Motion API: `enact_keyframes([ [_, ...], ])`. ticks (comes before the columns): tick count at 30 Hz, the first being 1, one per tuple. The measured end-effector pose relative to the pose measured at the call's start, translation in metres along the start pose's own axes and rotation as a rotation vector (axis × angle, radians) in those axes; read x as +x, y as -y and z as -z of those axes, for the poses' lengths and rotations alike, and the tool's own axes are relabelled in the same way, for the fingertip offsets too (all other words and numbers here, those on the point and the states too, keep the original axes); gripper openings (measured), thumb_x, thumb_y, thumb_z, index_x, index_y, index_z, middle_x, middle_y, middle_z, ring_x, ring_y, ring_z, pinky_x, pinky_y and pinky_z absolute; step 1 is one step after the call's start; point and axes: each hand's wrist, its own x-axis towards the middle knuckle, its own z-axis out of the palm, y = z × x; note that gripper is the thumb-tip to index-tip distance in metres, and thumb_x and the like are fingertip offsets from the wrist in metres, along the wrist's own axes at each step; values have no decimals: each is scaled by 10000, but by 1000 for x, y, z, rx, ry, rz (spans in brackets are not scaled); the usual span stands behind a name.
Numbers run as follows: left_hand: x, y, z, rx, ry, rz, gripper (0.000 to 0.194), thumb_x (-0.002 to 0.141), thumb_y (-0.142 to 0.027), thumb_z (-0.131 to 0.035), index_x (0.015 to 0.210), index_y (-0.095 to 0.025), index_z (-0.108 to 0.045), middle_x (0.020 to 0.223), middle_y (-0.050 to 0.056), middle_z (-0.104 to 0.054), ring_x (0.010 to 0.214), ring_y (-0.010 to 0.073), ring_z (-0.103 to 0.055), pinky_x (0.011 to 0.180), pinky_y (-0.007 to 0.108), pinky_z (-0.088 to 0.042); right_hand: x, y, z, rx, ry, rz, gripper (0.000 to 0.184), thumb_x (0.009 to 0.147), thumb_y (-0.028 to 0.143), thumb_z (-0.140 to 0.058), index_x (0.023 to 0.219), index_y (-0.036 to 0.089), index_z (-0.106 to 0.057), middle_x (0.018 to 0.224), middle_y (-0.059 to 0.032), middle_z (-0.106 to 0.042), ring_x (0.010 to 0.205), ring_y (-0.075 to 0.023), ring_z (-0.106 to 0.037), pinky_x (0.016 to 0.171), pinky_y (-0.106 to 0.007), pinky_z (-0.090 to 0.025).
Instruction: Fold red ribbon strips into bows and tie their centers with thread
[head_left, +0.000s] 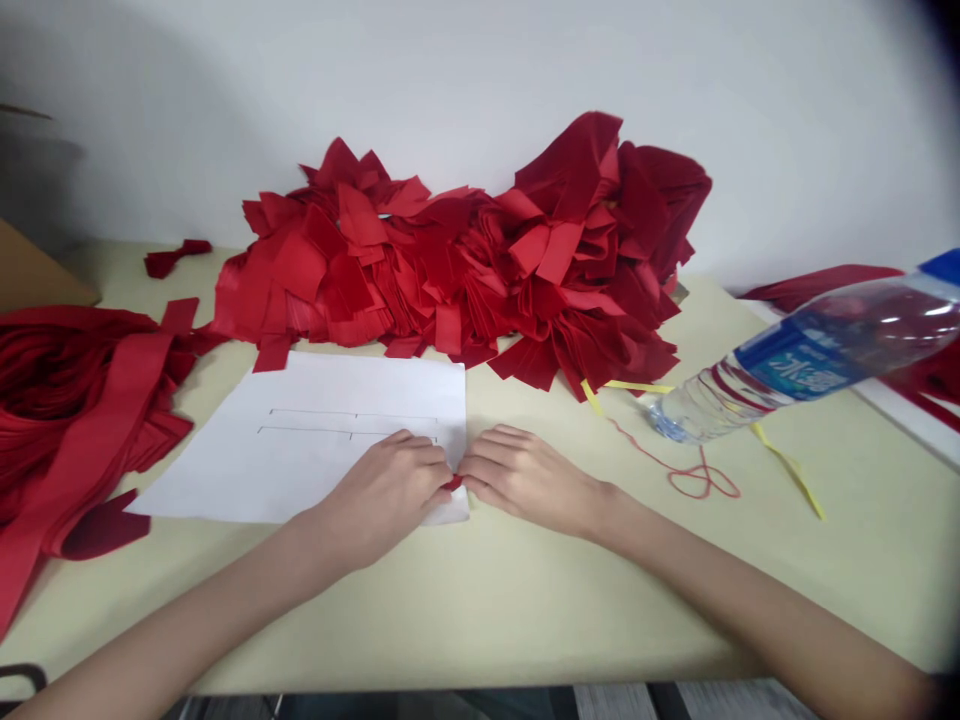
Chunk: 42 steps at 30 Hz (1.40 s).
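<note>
Between the fingertips of both hands, a small red fabric strip (pixel 452 483) sits pinched at the edge of a white paper sheet (pixel 300 440). The left hand (pixel 382 495) and right hand (pixel 525 480) meet there, below piled red fabric pieces (pixel 450 270).
</note>
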Motion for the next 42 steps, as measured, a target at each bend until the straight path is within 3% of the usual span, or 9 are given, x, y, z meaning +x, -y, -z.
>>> enact_keyframes([
  [6, 1, 4, 0, -53, 2, 19, 277, 905, -204, -408, 755, -148, -635, 720, 25, -647, 717, 173, -580, 715, 342, -417, 1, -4, 6, 93, 71, -55, 238, 912, 213, -401, 904, 142, -627, 799, -40, -609, 774, -143, -530, 775, -298, -420],
  [12, 3, 5, -9, -87, -48, 102, 225, 833, -129, -457, 655, -154, -592, 667, 11, -630, 674, 157, -558, 718, 326, -430, 1, -2, 9, 150, 84, -93, 301, 873, 404, -467, 924, 155, -627, 843, -44, -612, 819, -152, -537, 795, -307, -420],
  [23, 4, 5, -2, -58, 28, 159, 174, 838, -175, -466, 735, -150, -604, 713, 31, -641, 695, 183, -573, 725, 356, -424, 17, -5, 8, 20, 96, -51, 177, 845, 239, -486, 733, 135, -576, 705, -33, -582, 683, -144, -520, 679, -279, -392],
  [31, 10, 1, 9, -141, -46, 234, 237, 833, -199, -459, 663, -166, -621, 655, 31, -622, 635, 184, -542, 681, 348, -392, 23, -6, 25, -84, 85, -8, 220, 880, 245, -434, 757, 138, -583, 737, -48, -594, 710, -156, -528, 695, -293, -399],
  [34, 12, 5, 16, -446, -145, 345, 206, 823, -236, -487, 691, -164, -627, 685, 29, -618, 652, 179, -527, 679, 332, -383, 23, -8, 48, -128, -52, -11, 191, 890, 225, -430, 897, 138, -599, 878, -71, -627, 931, -205, -535, 861, -368, -382],
  [36, 11, 9, 21, -893, -165, 461, 179, 811, -279, -529, 718, -165, -631, 722, 24, -619, 693, 171, -534, 679, 300, -390, 21, -10, 66, -125, -289, -96, 190, 865, 245, -492, 1005, 151, -579, 998, -82, -619, 1079, -234, -482, 945, -415, -337],
  [39, 8, 16, 21, -1608, -85, 579, 174, 812, -300, -547, 753, -159, -630, 759, 23, -591, 716, 145, -529, 671, 262, -401, 15, -11, 87, -49, -661, -352, 192, 821, 240, -561, 998, 168, -577, 1001, -80, -611, 1047, -220, -503, 928, -399, -361],
  [40, 7, 17, 19, -1787, -56, 590, 169, 818, -290, -540, 769, -156, -630, 768, 24, -579, 718, 137, -525, 666, 255, -405, 14, -11, 89, 18, -703, -436, 162, 819, 238, -561, 966, 174, -586, 977, -73, -615, 1004, -208, -524, 908, -386, -378],
  [42, 6, 16, 13, -2023, -11, 574, 167, 832, -265, -517, 793, -147, -629, 774, 31, -564, 724, 132, -526, 667, 248, -412, 14, -10, 85, 254, -602, -570, 130, 820, 267, -557, 909, 185, -605, 949, -55, -629, 933, -187, -554, 869, -364, -408],
])
